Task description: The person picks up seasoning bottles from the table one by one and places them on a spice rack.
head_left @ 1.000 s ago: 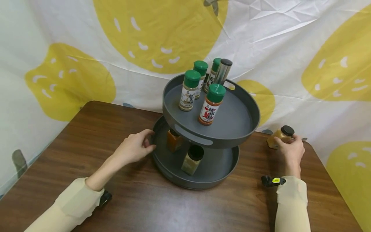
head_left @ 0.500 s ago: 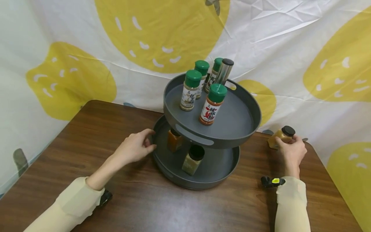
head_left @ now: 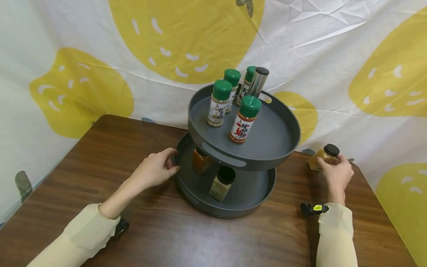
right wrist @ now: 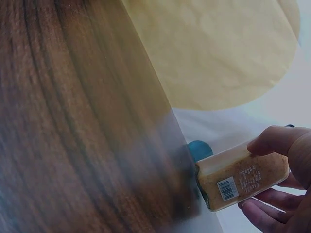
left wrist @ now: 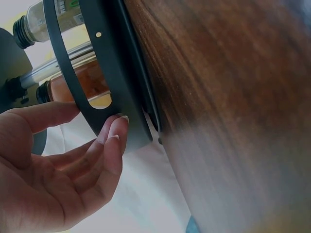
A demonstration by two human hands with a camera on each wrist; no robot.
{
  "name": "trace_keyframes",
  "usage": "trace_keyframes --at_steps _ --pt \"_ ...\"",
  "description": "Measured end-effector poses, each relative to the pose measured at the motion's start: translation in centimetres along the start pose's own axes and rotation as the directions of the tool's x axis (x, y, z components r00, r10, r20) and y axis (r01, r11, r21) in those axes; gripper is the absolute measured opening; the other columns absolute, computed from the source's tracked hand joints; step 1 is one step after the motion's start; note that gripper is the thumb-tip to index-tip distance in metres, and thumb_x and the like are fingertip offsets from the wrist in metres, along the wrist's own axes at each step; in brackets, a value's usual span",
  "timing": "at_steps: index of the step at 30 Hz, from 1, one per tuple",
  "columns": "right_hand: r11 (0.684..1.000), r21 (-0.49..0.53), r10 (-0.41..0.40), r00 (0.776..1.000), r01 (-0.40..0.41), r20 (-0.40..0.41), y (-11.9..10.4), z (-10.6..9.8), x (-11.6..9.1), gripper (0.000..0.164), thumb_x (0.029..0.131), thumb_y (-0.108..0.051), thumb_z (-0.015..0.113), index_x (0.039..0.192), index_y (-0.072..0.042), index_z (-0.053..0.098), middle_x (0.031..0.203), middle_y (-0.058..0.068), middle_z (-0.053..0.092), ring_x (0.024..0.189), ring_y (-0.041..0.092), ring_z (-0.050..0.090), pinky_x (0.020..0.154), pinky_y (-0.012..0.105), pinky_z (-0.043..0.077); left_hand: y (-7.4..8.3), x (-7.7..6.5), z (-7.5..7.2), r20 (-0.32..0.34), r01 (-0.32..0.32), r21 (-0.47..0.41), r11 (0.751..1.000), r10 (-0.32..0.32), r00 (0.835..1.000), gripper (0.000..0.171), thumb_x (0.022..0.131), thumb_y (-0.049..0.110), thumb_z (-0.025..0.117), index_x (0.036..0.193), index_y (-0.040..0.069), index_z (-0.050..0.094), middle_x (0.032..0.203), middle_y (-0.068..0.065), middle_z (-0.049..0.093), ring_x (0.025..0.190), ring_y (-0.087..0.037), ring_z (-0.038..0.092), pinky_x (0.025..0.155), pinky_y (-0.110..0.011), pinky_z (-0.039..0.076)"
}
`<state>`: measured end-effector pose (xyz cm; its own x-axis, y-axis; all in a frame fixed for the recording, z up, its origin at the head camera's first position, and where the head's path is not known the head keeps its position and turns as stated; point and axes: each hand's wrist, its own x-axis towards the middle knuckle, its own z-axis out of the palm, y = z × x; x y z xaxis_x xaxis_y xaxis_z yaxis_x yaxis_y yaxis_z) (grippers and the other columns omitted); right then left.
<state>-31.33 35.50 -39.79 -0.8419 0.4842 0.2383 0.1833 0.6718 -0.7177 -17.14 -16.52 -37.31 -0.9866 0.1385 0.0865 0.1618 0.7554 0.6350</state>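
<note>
My right hand [head_left: 336, 175] grips a square spice jar [right wrist: 238, 180] of tan powder with a black lid, thumb on one side and fingers on the other. In the head view, its base is near the table's back right corner. My left hand [head_left: 155, 168] is at the left rim of a dark grey two-tier round tray [head_left: 230, 213]. The left wrist view has the thumb on the rim beside the handle slot and curled fingertips on the outer wall. An orange spice jar [head_left: 201, 163] and a greenish spice jar [head_left: 221, 185] stand on the lower tier.
On the upper tier [head_left: 270, 137] are a red-labelled shaker [head_left: 244, 120], a white-labelled shaker [head_left: 219, 104], further green-capped shakers and a metal cylinder [head_left: 258, 82] with a dark top. Behind the wooden table [head_left: 153, 237] hangs a lemon-patterned cloth [head_left: 333, 66].
</note>
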Motion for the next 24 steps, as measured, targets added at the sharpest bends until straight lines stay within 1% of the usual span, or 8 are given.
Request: trace_keyframes --at_steps 4,9,10,13,15,17,21,24 --pt "1.000 0.000 -0.022 0.999 0.022 -0.034 -0.3 -0.2 0.1 0.059 0.088 -0.032 0.070 0.138 -0.001 0.059 0.127 0.024 0.065 0.119 0.039 0.057 0.097 0.046 0.042 0.0 0.0 0.0 -0.001 -0.001 -0.002 1.000 0.001 1.000 0.046 0.093 0.018 0.069 0.134 -0.001 0.056 0.081 0.000 0.063 0.065 -0.015 0.057 0.060 -0.036 0.047" --pt "0.999 0.003 -0.035 0.997 0.036 -0.062 -0.9 -0.6 0.0 0.056 0.086 -0.035 0.072 0.133 -0.005 0.064 0.124 0.022 0.067 0.112 0.031 0.060 0.087 0.030 0.043 0.0 0.0 -0.1 -0.001 -0.002 -0.005 1.000 0.002 1.000 0.046 0.093 0.018 0.069 0.134 -0.001 0.056 0.081 0.000 0.063 0.065 -0.015 0.057 0.061 -0.035 0.047" --pt "0.999 0.002 -0.037 0.997 0.037 -0.067 -1.1 -0.7 0.0 0.055 0.086 -0.035 0.072 0.132 -0.005 0.065 0.123 0.021 0.068 0.108 0.028 0.061 0.084 0.027 0.043 0.0 0.0 -0.1 -0.001 -0.002 -0.005 1.000 0.002 1.000 0.046 0.093 0.018 0.069 0.134 -0.002 0.056 0.081 -0.001 0.063 0.065 -0.015 0.057 0.061 -0.035 0.047" --pt "0.999 0.009 -0.046 0.996 0.047 -0.077 -1.7 -1.2 -0.3 0.054 0.085 -0.035 0.074 0.129 -0.006 0.066 0.119 0.018 0.070 0.088 0.008 0.059 0.078 0.019 0.041 0.0 0.0 0.0 0.000 0.004 -0.004 1.000 -0.004 1.000 0.046 0.093 0.018 0.069 0.134 -0.001 0.056 0.081 -0.001 0.063 0.065 -0.015 0.057 0.060 -0.035 0.047" --pt "0.998 0.024 -0.047 0.996 0.050 -0.081 -2.2 -1.6 -0.5 0.053 0.084 -0.035 0.075 0.128 -0.007 0.067 0.113 0.013 0.071 0.077 -0.004 0.053 0.073 0.015 0.040 0.0 0.0 0.0 0.002 0.008 -0.002 1.000 -0.008 1.000 0.046 0.093 0.018 0.069 0.134 -0.001 0.057 0.082 -0.001 0.063 0.065 -0.015 0.057 0.059 -0.035 0.046" --pt "0.998 0.049 -0.044 0.996 0.048 -0.080 -2.7 -2.0 -0.8 0.054 0.083 -0.035 0.076 0.128 -0.007 0.066 0.105 0.005 0.071 0.071 -0.012 0.048 0.072 0.014 0.040 -0.1 0.0 0.1 0.005 0.011 -0.001 1.000 -0.011 1.000 0.046 0.093 0.018 0.069 0.134 0.000 0.057 0.082 -0.001 0.063 0.065 -0.015 0.056 0.058 -0.034 0.046" --pt "0.991 0.125 -0.031 0.997 0.041 -0.076 -3.7 -2.8 -1.3 0.054 0.081 -0.034 0.079 0.128 -0.010 0.066 0.092 -0.012 0.063 0.067 -0.014 0.052 0.067 0.012 0.041 -0.1 0.1 0.1 0.006 0.012 -0.003 1.000 -0.012 1.000 0.046 0.094 0.018 0.069 0.134 0.000 0.057 0.083 -0.001 0.063 0.064 -0.015 0.056 0.057 -0.034 0.046" --pt "0.982 0.174 -0.064 0.994 0.078 -0.085 -4.4 -3.2 -1.7 0.048 0.081 -0.032 0.080 0.122 -0.013 0.068 0.086 -0.018 0.058 0.065 -0.014 0.055 0.063 0.009 0.043 -0.1 0.0 0.1 0.005 0.011 -0.003 1.000 -0.011 1.000 0.046 0.093 0.018 0.069 0.134 0.000 0.057 0.083 -0.001 0.063 0.064 -0.015 0.056 0.057 -0.034 0.046"
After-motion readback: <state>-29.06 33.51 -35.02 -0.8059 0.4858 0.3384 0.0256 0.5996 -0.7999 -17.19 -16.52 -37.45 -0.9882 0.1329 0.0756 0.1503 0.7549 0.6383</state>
